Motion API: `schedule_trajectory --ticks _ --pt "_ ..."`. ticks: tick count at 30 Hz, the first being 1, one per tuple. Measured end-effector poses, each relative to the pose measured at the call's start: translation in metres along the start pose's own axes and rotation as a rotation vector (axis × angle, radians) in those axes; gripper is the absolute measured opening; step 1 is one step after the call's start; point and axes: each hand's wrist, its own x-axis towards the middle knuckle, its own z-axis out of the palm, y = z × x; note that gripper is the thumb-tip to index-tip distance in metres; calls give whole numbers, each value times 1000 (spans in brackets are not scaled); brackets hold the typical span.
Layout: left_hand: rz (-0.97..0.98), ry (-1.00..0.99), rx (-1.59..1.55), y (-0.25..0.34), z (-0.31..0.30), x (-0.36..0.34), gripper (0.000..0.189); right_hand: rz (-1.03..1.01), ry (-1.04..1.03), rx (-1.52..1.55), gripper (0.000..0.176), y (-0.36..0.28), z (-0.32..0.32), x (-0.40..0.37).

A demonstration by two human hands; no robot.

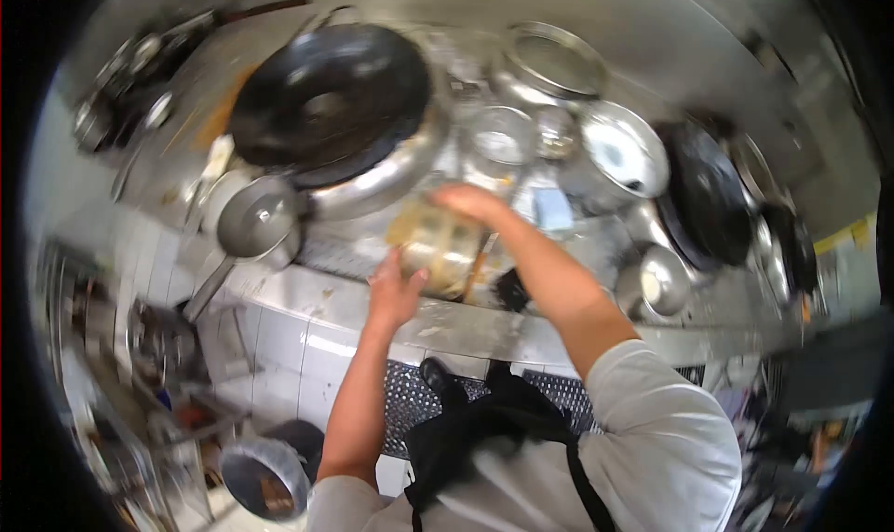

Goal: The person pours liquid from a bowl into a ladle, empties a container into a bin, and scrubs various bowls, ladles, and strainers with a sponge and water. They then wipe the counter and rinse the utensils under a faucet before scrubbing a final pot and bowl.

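I hold a clear container with yellowish contents over the steel counter. My left hand presses against its lower left side. My right hand is curled over its top rim. Motion blur hides the finer details of the container. A large black wok sits on the burner just beyond and left of it.
A ladle-shaped pot rests left of my hands. Metal bowls, a glass jar and a round pan crowd the counter behind. Another dark wok lies right. A bucket stands on the floor.
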Motion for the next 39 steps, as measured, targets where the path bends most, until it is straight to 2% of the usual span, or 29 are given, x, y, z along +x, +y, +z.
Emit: schedule_trajectory --ticks 1,2,3,4,5,6,7,8,9,11,13,16,17,18,20,21,24,25,27,28,29,32,34,36,38,39 --pt "-106 -84 -155 21 -5 9 42 -186 28 -157 33 25 11 18" --pt "-224 -153 -300 42 -10 18 47 -430 128 -549 37 21 20 13" --pt "-339 -246 -323 52 -8 26 50 -327 67 -789 33 8 29 15" --pt "-307 -170 -169 58 -6 27 47 -214 185 -756 26 -28 38 -28" --pt "-177 -113 -118 15 13 21 41 -292 260 -815 27 -55 43 -76" --pt "-303 -132 -331 -17 22 19 29 -248 520 -305 37 -25 68 -67" --pt "-366 -157 -550 -6 10 17 25 -276 592 -535 43 -28 81 -90" --pt "-263 -116 -677 -29 21 8 19 -391 801 -554 43 -18 97 -94" --pt "-256 -68 -843 -37 32 -1 19 -512 990 -583 43 -8 99 -91" --pt "-218 -206 -693 -36 24 -4 28 -161 717 -287 38 -26 56 -94" --pt "-230 -350 -700 -52 17 -4 32 -171 169 -803 31 8 10 -32" --pt "-108 -430 -671 -43 5 -2 38 -122 408 -397 30 2 42 -43" --pt "-68 -436 -688 -30 3 -6 40 -228 598 -376 30 -8 63 -65" --pt "-144 -454 -602 -12 -3 -2 46 -338 785 -345 31 -17 84 -92" --pt "-321 -464 -391 28 -21 12 57 -491 886 -431 32 -25 106 -118" --pt "-356 -405 -400 41 -23 20 56 -580 936 -478 33 -29 112 -123" --pt "94 -197 -180 -12 7 20 57 -675 1058 -741 32 -31 105 -131" --pt "2 -142 -299 -16 12 15 61 -509 873 -612 33 -37 90 -131" --pt "-49 -121 -286 -17 13 7 58 -180 499 -334 35 -51 52 -114" --pt "-74 -104 -280 -13 13 4 57 -54 319 -327 34 -37 37 -81" --pt "-17 -59 -132 -25 14 -3 61 72 149 -321 33 -18 17 -40" --pt "-96 -75 -301 -35 21 -10 59 -336 28 -849 33 39 27 40" --pt "-116 -111 -377 -31 22 -13 51 -200 495 -336 36 -16 55 -70" --pt "-60 -135 -389 -50 24 -12 45 -656 954 -771 40 2 108 -72" --pt "50 -103 -347 -84 35 -11 39 -484 932 -648 37 -6 105 -77" --pt "10 -168 -285 -41 17 -12 32 -404 926 -585 36 -13 101 -78"
